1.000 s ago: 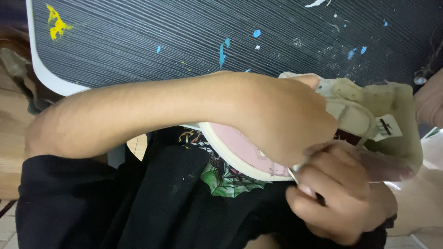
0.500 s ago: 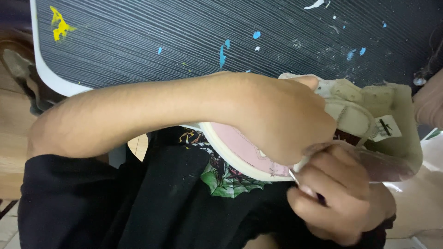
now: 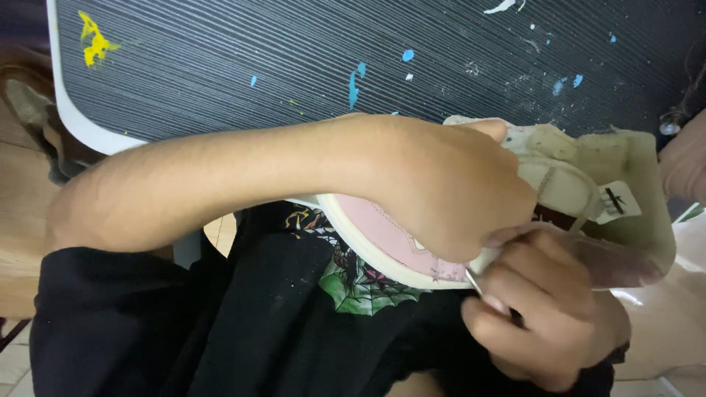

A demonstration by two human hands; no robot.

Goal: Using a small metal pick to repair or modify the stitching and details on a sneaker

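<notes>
We hold a pink-and-cream sneaker [image 3: 382,239] on its side against our lap, at the edge of the paint-flecked dark surface [image 3: 294,66]. Our left hand [image 3: 448,187] is clamped over its upper; our right hand [image 3: 537,309] pinches a thin metal tool [image 3: 474,281] at the sole seam. The work looks mid-course; we cannot tell how much of the seam remains.

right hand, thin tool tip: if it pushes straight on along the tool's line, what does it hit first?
The right hand aims the thin tool up-left, so it would likely first meet the shoe at its pale sole edge. The left hand lies just beyond; depth is unclear.
</notes>
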